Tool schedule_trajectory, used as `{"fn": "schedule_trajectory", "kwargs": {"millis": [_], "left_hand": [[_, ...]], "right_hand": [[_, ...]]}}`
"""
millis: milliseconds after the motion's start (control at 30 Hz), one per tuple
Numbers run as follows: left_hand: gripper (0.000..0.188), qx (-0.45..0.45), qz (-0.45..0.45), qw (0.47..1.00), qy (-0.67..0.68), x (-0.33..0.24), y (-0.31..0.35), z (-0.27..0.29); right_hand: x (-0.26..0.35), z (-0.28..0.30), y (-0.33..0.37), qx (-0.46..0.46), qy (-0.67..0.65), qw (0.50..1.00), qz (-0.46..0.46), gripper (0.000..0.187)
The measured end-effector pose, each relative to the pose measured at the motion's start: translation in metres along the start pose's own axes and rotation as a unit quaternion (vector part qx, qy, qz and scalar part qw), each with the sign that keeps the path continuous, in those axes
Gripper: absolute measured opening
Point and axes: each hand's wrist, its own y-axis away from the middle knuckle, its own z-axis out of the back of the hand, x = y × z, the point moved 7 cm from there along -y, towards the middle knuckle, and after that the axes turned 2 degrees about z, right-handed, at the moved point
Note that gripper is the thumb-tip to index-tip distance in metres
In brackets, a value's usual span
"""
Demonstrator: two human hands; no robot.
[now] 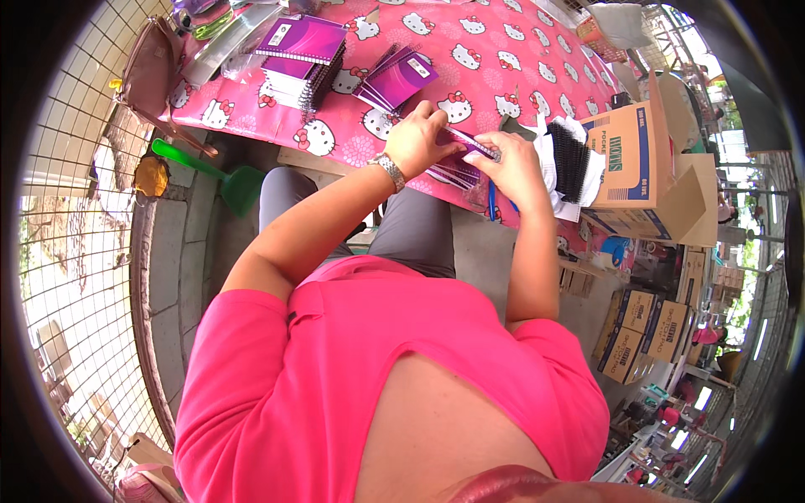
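Note:
Both of my hands are at the near edge of the pink table, gripping a small purple spiral notebook (471, 146) between them. The fingers of my left hand (415, 141) are closed on its left end. My right hand (513, 168) pinches the coil edge at the other end. Under and just in front of it lie more notebooks (457, 174), partly covered by my hands. A blue pen-like stick (491, 201) is beside my right wrist. Farther off are a fanned pile of purple notebooks (405, 80) and a taller stack (302, 40). Black binding coils (572, 161) lie on white material at the right.
An open cardboard box (629, 155) stands to the right of the coils. More cartons (646, 331) are stacked on the floor at right. A green dustpan (243, 189) is at left, below a brown bag (151, 71) by the wire mesh. Clear plastic (231, 50) lies at the table's far left.

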Motion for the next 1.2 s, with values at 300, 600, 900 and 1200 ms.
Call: {"fn": "schedule_trajectory", "kwargs": {"millis": [300, 600, 900, 1200], "left_hand": [[0.043, -0.007, 0.011, 1.000, -0.017, -0.001, -0.001, -0.003], [0.059, 0.001, -0.011, 1.000, -0.011, 0.000, -0.001, 0.000], [0.052, 0.029, -0.038, 0.999, -0.003, 0.001, -0.002, -0.001], [0.046, 0.016, -0.041, 0.999, 0.004, -0.002, 0.005, 0.002]], "right_hand": [[0.011, -0.016, 0.009, -0.085, 0.103, 0.988, 0.079, 0.015], [-0.012, -0.015, 0.012, -0.042, -0.040, 0.996, 0.068, 0.022], [0.004, -0.005, 0.019, -0.095, 0.042, 0.990, 0.101, 0.023], [0.015, -0.008, 0.004, 0.025, 0.008, 0.999, 0.028, 0.032]]}}
